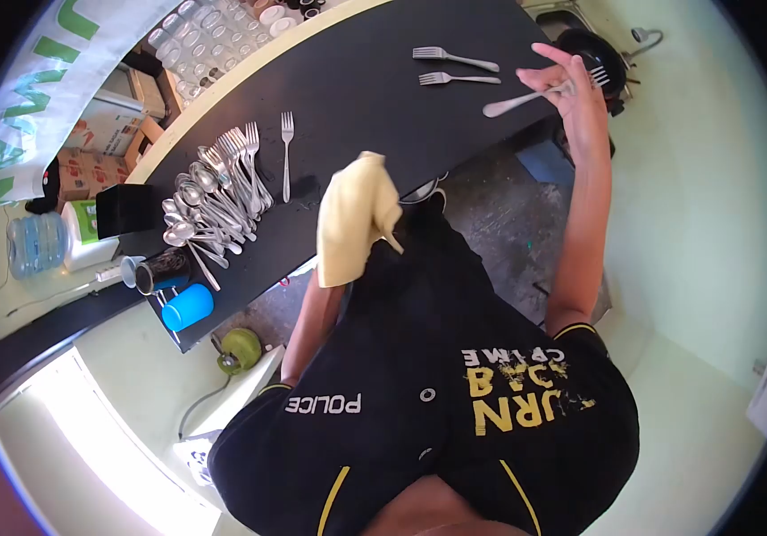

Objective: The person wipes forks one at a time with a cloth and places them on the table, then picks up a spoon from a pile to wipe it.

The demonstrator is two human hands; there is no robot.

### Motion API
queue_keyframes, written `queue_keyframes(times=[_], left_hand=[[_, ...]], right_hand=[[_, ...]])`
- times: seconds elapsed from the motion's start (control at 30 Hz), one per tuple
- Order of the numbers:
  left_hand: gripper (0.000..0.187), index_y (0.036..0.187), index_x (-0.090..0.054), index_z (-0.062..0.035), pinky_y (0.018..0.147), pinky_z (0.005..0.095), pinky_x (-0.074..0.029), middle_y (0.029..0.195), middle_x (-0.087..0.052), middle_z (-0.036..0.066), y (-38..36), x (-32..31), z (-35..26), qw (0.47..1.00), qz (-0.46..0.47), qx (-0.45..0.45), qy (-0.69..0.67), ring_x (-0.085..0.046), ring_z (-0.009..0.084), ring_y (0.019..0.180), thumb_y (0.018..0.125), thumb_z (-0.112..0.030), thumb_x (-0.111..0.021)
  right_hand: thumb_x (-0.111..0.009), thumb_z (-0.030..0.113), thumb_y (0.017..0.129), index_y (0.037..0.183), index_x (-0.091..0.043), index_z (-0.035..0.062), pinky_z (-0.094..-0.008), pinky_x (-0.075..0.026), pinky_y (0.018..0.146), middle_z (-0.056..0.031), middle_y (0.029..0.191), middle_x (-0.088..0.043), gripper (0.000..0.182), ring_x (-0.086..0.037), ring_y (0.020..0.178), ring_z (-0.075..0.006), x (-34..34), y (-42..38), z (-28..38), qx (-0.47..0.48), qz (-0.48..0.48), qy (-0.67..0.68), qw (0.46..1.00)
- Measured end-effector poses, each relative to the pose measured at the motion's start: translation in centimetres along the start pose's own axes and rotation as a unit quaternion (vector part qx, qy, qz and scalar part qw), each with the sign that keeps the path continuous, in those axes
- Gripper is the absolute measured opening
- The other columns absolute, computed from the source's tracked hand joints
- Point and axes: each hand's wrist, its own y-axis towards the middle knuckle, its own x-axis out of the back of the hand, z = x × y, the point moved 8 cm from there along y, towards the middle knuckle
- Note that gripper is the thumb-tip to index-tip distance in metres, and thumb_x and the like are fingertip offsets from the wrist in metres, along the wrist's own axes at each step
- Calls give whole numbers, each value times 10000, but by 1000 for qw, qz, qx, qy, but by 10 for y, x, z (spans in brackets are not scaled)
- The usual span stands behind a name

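A pale yellow cloth (355, 219) is draped over my left hand (331, 295), hiding its fingers; only the wrist shows below. Raised at the right, my right hand (580, 103) has a fork (507, 106) between its fingers, handle pointing left and tines right. Two forks, an upper one (459, 60) and a lower one (457, 79), lie side by side on the dark table near that hand. Another single fork (287, 159) lies left of the cloth. Beside it is a heap of spoons and forks (218, 192).
A dark cup (165, 271) and a blue cup (189, 307) lie at the left end of the black table (357, 98). Glass jars (205, 45) stand beyond the far edge. A black pan (593, 54) is at the right. Below the left end sits a green gas cylinder (241, 351).
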Motion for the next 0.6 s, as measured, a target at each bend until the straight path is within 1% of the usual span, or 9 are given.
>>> queue_keyframes(times=[0.07,0.1,0.17,0.2,0.23,0.3,0.37,0.43,0.6], left_hand=[[650,1204,-610,-24,826,362,-533,1022,-658,73,15,14,-34,980,-31,-12,197,-655,218,921,654,-136,-940],[648,1200,-607,-28,807,354,-536,994,-663,68,21,18,-47,972,-49,-19,229,-658,212,898,652,-121,-940],[645,1191,-601,-36,768,339,-540,936,-673,58,32,25,-75,952,-87,-28,291,-664,199,854,646,-92,-940],[649,1198,-597,-37,759,335,-540,921,-673,52,30,24,-61,960,-99,-23,260,-663,195,842,649,-89,-939],[635,1233,-574,-28,774,333,-536,951,-668,53,31,20,-54,971,-102,-4,216,-655,195,862,694,-84,-904],[605,1304,-528,-9,805,329,-527,1012,-658,57,32,12,-41,985,-113,34,125,-639,194,904,786,-74,-834],[546,1294,-531,-14,802,335,-530,1014,-650,62,32,4,-31,987,-139,79,-29,-637,197,901,829,-134,-791],[496,1283,-533,-19,799,341,-533,1017,-643,68,30,-3,-27,956,-185,121,-192,-636,200,897,872,-193,-749],[428,1256,-539,-31,791,356,-540,1024,-625,81,29,-15,-21,893,-252,160,-338,-632,208,889,980,-341,-644]], right_hand=[[-457,400,1095,1251,-630,-14,-371,-577,840,-101,925,-727,474,-705,824,-204,8,26,-11,-6,34,-55,998],[-512,382,1078,1239,-622,4,-371,-572,817,-91,894,-707,425,-689,799,-200,8,38,-16,-4,42,-107,993],[-628,351,1026,1197,-605,42,-377,-559,774,-80,814,-654,354,-652,751,-200,-11,56,-25,24,17,-304,952],[-732,371,950,1136,-565,68,-407,-545,725,-126,781,-641,393,-667,718,-273,-23,61,-28,111,1,-306,945],[-723,392,947,1125,-569,56,-413,-541,784,-161,847,-654,410,-686,814,-337,-35,67,-34,168,11,-382,909],[-695,332,960,1118,-572,57,-428,-520,841,-165,989,-654,340,-657,965,-377,-54,81,-64,214,39,-382,898],[-666,277,975,1124,-586,64,-438,-508,857,-147,1026,-625,272,-627,999,-359,-65,91,-90,230,44,-428,873],[-642,234,987,1128,-597,70,-449,-500,851,-133,1041,-601,220,-607,1000,-346,-75,99,-107,254,48,-451,854],[-655,216,985,1135,-619,81,-435,-499,809,-97,1011,-580,206,-595,941,-296,-89,102,-132,310,55,-460,830]])
